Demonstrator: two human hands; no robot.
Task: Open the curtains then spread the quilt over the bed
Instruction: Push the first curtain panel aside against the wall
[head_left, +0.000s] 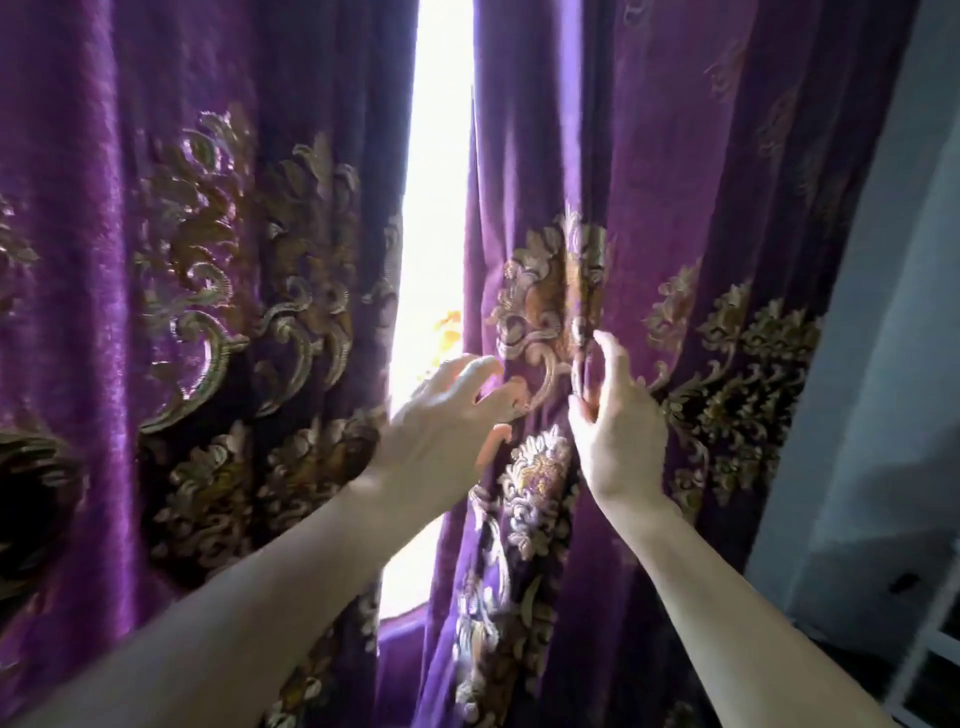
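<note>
Left panel: the left purple velvet curtain with gold embroidered scrolls (208, 260) hangs at full width; neither of your hands touches it.
Gap: a narrow strip of bright window light (441, 156) shows between the two panels, so the opening looks barely begun.
Left hand: your left hand (457, 410) reaches across the gap, fingers spread and hooked over the inner edge of the other panel, thumb beneath. It grips that edge, likely to drag it aside.
Right panel: the right purple velvet curtain with matching gold embroidery (727, 208) is bunched in folds where your hands meet it.
Right hand: your right hand (618, 421) lies against a fold just beside the left, fingers nearly straight and pointing up, thumb apart below. I cannot tell whether it pinches the cloth.
Wall: a grey-blue wall (857, 364) borders the right panel, where the fabric should gather.
Quilt and bed: neither is in view.
</note>
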